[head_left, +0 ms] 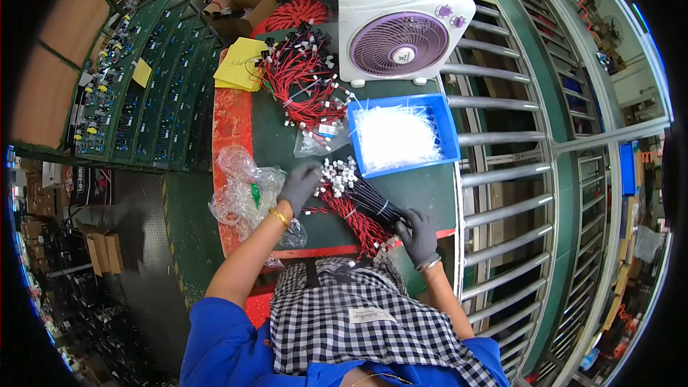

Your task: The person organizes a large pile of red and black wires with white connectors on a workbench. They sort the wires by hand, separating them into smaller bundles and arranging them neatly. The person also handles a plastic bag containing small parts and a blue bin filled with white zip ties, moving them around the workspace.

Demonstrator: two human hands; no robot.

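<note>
My left hand [301, 185], in a dark grey glove, is at the left side of a cluster of white connectors [340, 175]. Its fingers are drawn together, and anything between them is hidden. My right hand [418, 239], gloved the same way, closes around the lower end of a bundle of black wires [373, 199] bound with a pale tie. Beside it lies a bundle of twisted red-and-black wires [352, 221], also tied, its lower end close to my apron. Both bundles run up to the white connectors.
A blue bin [453, 129] of thin white strips stands behind the bundles, with a white-purple fan [405, 43] beyond. More red wire harnesses [297, 79] and yellow paper [238, 64] lie at the back left. Clear plastic bags [247, 186] are at left; a roller conveyor [502, 178] runs at right.
</note>
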